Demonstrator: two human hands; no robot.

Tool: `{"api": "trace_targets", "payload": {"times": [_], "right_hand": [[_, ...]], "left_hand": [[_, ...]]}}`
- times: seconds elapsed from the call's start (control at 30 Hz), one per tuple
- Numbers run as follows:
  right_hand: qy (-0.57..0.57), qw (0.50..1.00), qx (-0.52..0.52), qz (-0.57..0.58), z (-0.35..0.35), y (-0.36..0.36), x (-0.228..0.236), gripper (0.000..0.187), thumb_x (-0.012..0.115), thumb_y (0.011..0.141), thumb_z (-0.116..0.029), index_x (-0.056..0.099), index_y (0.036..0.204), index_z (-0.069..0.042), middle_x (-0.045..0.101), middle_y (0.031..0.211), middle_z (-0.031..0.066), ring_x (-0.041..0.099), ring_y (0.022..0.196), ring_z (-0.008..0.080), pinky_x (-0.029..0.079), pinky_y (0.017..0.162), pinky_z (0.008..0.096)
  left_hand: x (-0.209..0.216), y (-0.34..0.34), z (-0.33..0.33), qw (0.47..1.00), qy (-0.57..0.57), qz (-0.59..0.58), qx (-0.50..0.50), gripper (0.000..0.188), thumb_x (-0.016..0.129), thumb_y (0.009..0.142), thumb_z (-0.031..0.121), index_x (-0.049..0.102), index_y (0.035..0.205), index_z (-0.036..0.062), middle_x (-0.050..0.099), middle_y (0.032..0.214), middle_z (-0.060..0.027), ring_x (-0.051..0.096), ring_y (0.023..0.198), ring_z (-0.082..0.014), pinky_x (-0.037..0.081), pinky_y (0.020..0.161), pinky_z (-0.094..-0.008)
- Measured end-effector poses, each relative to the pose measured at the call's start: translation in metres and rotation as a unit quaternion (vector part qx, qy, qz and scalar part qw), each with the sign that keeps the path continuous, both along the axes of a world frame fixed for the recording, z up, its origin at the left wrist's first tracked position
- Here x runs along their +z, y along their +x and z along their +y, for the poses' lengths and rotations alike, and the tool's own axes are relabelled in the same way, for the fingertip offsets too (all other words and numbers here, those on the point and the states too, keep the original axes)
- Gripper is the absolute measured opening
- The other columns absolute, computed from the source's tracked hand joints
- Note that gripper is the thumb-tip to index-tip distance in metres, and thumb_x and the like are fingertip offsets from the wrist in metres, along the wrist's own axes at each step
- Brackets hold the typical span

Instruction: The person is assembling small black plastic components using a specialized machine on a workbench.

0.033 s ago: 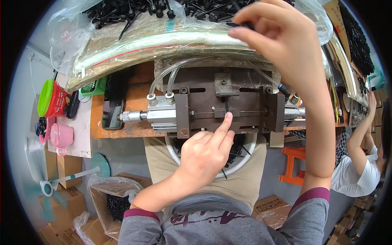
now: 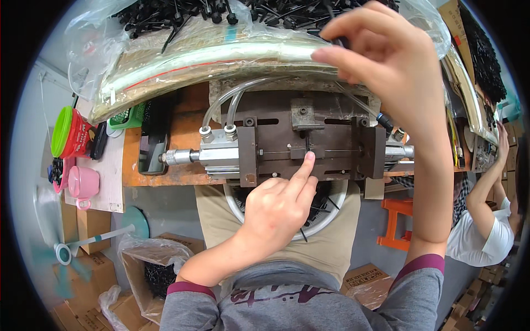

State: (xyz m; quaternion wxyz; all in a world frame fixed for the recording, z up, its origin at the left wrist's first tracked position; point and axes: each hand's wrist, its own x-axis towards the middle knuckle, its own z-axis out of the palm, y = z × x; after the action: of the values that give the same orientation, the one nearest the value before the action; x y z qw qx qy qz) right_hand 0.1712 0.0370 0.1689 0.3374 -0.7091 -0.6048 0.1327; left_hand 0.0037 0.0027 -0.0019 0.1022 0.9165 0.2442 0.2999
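Note:
My left hand (image 2: pixel 280 207) reaches over the near edge of a dark metal fixture (image 2: pixel 281 110). Its index finger is stretched out, the tip touching a small black part (image 2: pixel 308 144) in the central slot; the other fingers are loosely bent and hold nothing. My right hand (image 2: pixel 381 52) is raised at the upper right, above the pile of black stemmed parts (image 2: pixel 276 15). Its bent thumb and fingers close around a black stemmed part (image 2: pixel 343 42), mostly hidden and slightly blurred. A silver pneumatic cylinder (image 2: pixel 219 154) sits at the fixture's left end, another (image 2: pixel 398 152) at its right.
Clear air hoses (image 2: pixel 223 102) arch behind the fixture. A white-rimmed basin (image 2: pixel 338 207) with black parts sits on my lap. At left are a black tray (image 2: pixel 153 143), a pink cup (image 2: pixel 84 183) and a fan (image 2: pixel 63 254). Another person (image 2: pixel 486 220) works at right, near an orange stool (image 2: pixel 393 223).
My right hand has shifted slightly right and down, the dark part moving with it. My left hand stays in place on the fixture.

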Motion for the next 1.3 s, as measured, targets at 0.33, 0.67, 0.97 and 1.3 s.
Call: {"api": "trace_targets", "payload": {"times": [0.33,0.67,0.97,1.3], "right_hand": [[0.171,0.976,0.123,-0.052,-0.092,0.018,-0.088,0.028,0.084,0.070,0.000,0.070,0.095,-0.001,0.066,0.090,0.0095,0.065,0.066,0.0146,0.053,0.056,0.0257],[0.162,0.976,0.108,-0.100,-0.110,-0.017,-0.169,0.024,0.078,0.072,-0.003,0.066,0.093,-0.005,0.067,0.120,0.0117,0.067,0.069,0.0185,0.054,0.061,0.0290],[0.130,0.966,0.086,-0.204,-0.101,-0.022,-0.165,0.020,0.073,0.073,-0.007,0.067,0.092,-0.007,0.069,0.118,0.0055,0.053,0.050,0.0125,0.046,0.051,0.0244],[0.061,0.978,0.151,-0.131,-0.097,-0.009,-0.125,0.026,0.082,0.073,-0.019,0.067,0.091,-0.008,0.069,0.103,0.0050,0.063,0.067,0.0208,0.051,0.063,0.0312]], "left_hand": [[0.039,-0.012,0.010,0.996,-0.068,0.015,-0.053,0.024,0.082,0.075,0.014,0.073,0.095,0.0059,0.072,0.114,-0.0130,0.071,0.074,-0.0217,0.056,0.066,-0.0291],[0.090,0.022,0.137,0.970,0.136,-0.181,0.087,0.019,0.077,0.078,0.010,0.074,0.095,0.0007,0.072,0.097,-0.0126,0.069,0.083,-0.0237,0.055,0.076,-0.0338],[0.075,0.051,0.200,0.993,0.027,-0.075,0.089,0.019,0.072,0.081,0.014,0.075,0.098,0.0054,0.075,0.094,-0.0119,0.072,0.086,-0.0293,0.056,0.082,-0.0391],[0.089,0.050,0.196,0.995,-0.004,-0.069,0.077,0.016,0.072,0.080,0.012,0.075,0.095,0.0052,0.073,0.090,-0.0112,0.072,0.078,-0.0247,0.059,0.075,-0.0358]]}}
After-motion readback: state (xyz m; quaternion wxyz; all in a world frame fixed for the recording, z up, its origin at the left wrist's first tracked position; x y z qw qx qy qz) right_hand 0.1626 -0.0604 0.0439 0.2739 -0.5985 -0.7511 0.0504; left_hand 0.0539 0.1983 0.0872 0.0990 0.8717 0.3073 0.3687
